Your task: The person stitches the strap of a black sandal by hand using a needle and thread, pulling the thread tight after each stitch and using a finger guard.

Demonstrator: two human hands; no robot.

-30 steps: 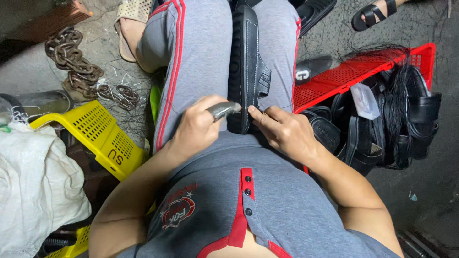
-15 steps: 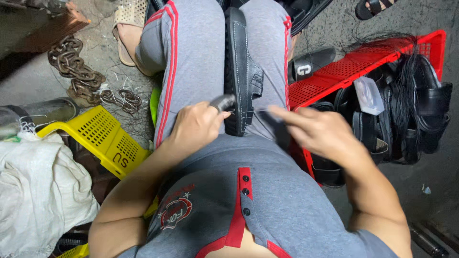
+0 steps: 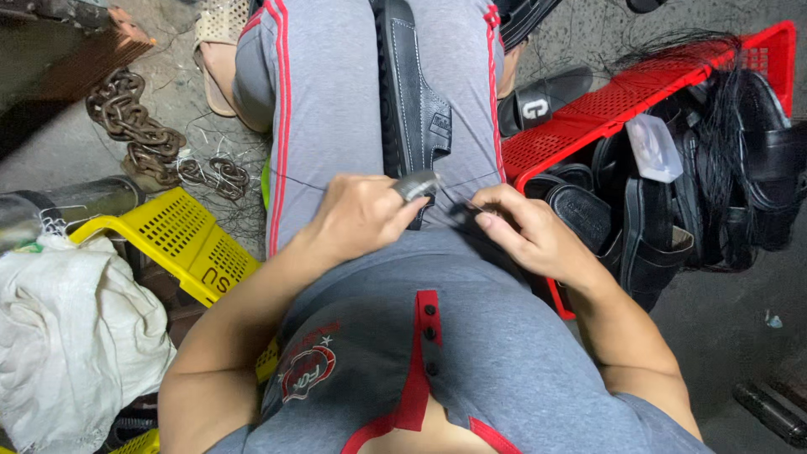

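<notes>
Right now we see a black sandal lying lengthwise along the person's lap, between the grey trouser legs with red side stripes, its near end down by the two hands. Our left hand is curled shut around a small metal tool, whose grey tip pokes out past the thumb and sits right against the sandal's near end. Our right hand has its fingertips pinched together on a thin dark thread, just beside that same end of the sandal; a fine strand runs off across the right thigh. To the right, a red plastic crate holds more black sandals and a bundle of black thread. To the left sits a yellow perforated basket, with a white sack touching its near side. Further up on the concrete floor lies a rusty chain, well apart from the hands.
</notes>
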